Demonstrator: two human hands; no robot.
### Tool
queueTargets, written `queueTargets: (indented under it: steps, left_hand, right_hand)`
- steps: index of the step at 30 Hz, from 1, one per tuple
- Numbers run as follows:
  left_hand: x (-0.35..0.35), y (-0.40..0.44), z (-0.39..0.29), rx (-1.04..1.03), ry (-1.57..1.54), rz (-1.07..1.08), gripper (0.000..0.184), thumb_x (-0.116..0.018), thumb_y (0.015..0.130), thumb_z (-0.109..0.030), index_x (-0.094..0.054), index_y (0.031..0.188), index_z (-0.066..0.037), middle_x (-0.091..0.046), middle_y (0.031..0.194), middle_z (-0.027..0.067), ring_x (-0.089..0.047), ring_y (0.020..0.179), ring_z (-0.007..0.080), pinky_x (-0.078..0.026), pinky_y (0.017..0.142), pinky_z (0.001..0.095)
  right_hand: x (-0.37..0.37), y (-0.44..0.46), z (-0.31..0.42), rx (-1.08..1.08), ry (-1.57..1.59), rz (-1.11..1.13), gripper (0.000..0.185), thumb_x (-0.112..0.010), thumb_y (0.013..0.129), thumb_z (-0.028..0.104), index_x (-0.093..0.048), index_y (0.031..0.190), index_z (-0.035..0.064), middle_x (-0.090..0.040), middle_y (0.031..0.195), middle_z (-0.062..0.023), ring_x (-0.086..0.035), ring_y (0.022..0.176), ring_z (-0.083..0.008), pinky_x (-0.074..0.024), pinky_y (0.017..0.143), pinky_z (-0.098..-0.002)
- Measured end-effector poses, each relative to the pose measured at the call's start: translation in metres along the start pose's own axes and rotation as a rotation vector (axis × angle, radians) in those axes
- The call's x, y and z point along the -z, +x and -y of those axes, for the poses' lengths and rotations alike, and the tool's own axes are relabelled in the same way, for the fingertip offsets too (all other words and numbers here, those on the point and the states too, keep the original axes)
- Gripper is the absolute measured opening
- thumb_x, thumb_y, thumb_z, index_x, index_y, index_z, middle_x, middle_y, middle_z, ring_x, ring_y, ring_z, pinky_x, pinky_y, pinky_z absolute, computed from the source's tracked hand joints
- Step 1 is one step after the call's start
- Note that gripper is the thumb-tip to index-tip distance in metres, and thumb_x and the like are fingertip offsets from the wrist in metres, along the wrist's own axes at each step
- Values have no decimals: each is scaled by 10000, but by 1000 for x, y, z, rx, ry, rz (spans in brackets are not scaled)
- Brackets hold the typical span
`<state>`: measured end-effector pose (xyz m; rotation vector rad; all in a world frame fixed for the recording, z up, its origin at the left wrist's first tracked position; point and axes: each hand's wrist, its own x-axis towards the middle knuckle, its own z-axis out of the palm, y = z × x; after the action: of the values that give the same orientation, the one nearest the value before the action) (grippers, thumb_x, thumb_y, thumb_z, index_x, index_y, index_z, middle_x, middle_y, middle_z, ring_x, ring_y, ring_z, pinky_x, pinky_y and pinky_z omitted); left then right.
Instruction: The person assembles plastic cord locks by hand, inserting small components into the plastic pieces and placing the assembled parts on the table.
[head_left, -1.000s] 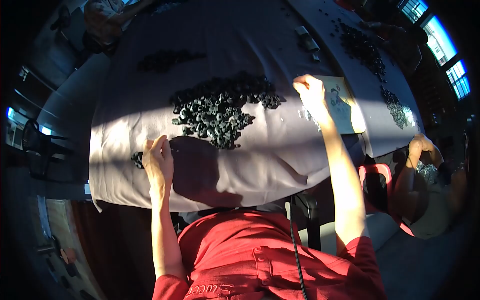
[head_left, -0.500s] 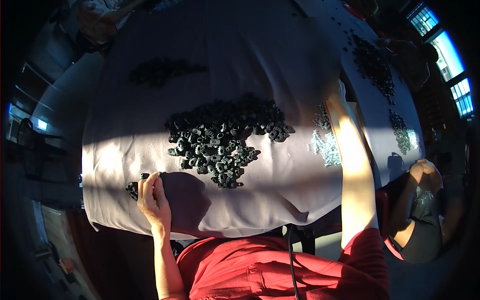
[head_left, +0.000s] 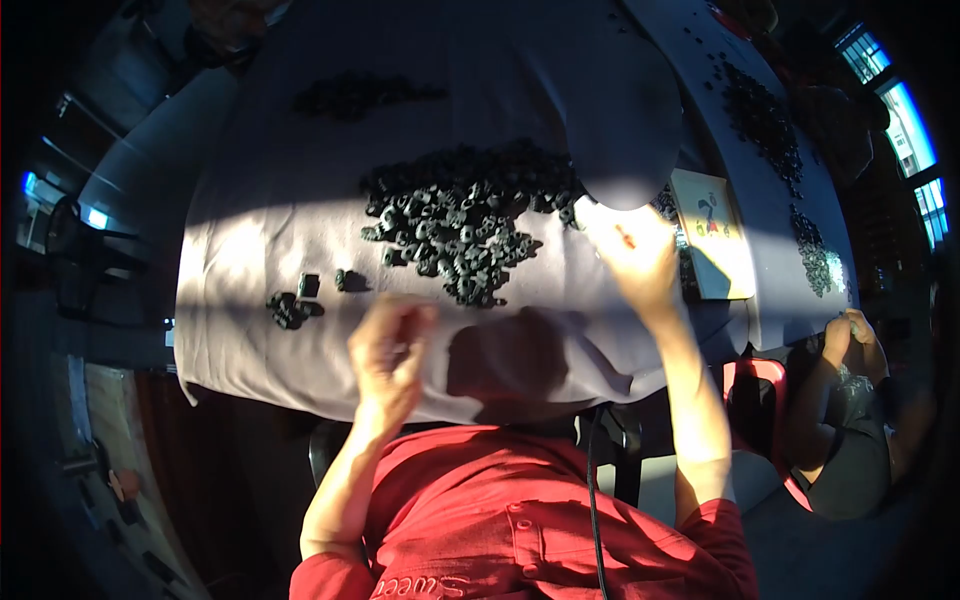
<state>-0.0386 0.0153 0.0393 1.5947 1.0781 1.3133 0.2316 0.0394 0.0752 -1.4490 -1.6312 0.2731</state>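
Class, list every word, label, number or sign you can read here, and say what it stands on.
"Swee", upside down, on the red shirt; any further letters are unclear.
Marks on the pale yellow board: too small and blurred to read.
Black pieces: no writing can be made out.

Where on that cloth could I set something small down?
Bare cloth shows left of the big dark heap, beyond the small cluster; another strip separates that heap from the far pile. It's crowded rightward: the right hand fills the way toward the yellowish panel.
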Motion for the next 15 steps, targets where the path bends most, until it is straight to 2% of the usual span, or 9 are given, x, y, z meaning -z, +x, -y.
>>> queueTargets:
  steps: [2, 3, 4, 5, 7, 9, 11, 15]
  left_hand:
    - [-22, -10, -16, 247, -126, 146, 162, -651, 833, -144, -581, 903, -15, -570, 756, 11, -514, 654, 57, -420, 566, 199]
    - [-31, -14, -22, 341, -319, 180, 191, -663, 823, -129, -564, 934, -8, -580, 748, 15, -527, 646, 66, -427, 557, 202]
    - [-43, -19, -19, 310, -404, 170, 199, -672, 814, -124, -557, 929, -9, -581, 739, 18, -522, 625, 66, -421, 537, 199]
    - [-50, -23, -14, 279, -488, 161, 208, -682, 806, -120, -550, 924, -10, -581, 730, 22, -518, 605, 66, -416, 518, 196]
    - [-43, -27, -13, 392, -533, 239, 194, -690, 796, -113, -550, 889, -18, -584, 724, 27, -507, 579, 60, -407, 497, 191]
    - [-35, -30, -12, 474, -594, 287, 159, -687, 793, -95, -549, 839, -33, -588, 708, 31, -495, 545, 49, -399, 473, 181]
    - [-30, -34, -13, 453, -557, 322, 148, -677, 803, -102, -557, 843, -26, -589, 690, 34, -497, 533, 52, -401, 467, 184]
    - [-25, -38, -10, 444, -554, 337, 123, -651, 823, -96, -561, 847, -16, -575, 673, 28, -506, 531, 56, -403, 459, 188]
  right_hand:
    - [-16, -34, 36, -56, 144, 143, 63, -644, 738, -11, -640, 794, 18, -607, 788, -32, -555, 680, -74, -418, 549, -208]
    - [-24, -51, 42, -68, 242, 181, 86, -638, 733, -31, -644, 804, 17, -619, 804, -39, -562, 674, -76, -430, 554, -207]
    - [-32, -66, 48, -166, 416, 235, 107, -612, 727, -68, -638, 803, 1, -625, 814, -49, -567, 660, -82, -436, 554, -199]
    - [-32, -74, 59, -146, 370, 270, 132, -587, 716, -95, -633, 804, -8, -629, 817, -50, -572, 656, -81, -447, 556, -198]
    - [-39, -87, 66, -83, 346, 198, 150, -574, 708, -102, -632, 806, -4, -631, 823, -44, -580, 671, -76, -463, 566, -204]
    - [-39, -98, 67, -161, 417, 221, 136, -571, 718, -91, -620, 810, -4, -630, 814, -39, -594, 680, -88, -482, 574, -219]
    - [-43, -105, 68, -198, 505, 225, 132, -564, 732, -81, -596, 834, -2, -621, 785, -50, -607, 678, -115, -492, 579, -241]
    - [-53, -109, 64, -483, 889, 225, 157, -572, 779, -51, -518, 905, 26, -562, 766, -10, -554, 658, -72, -484, 604, -227]
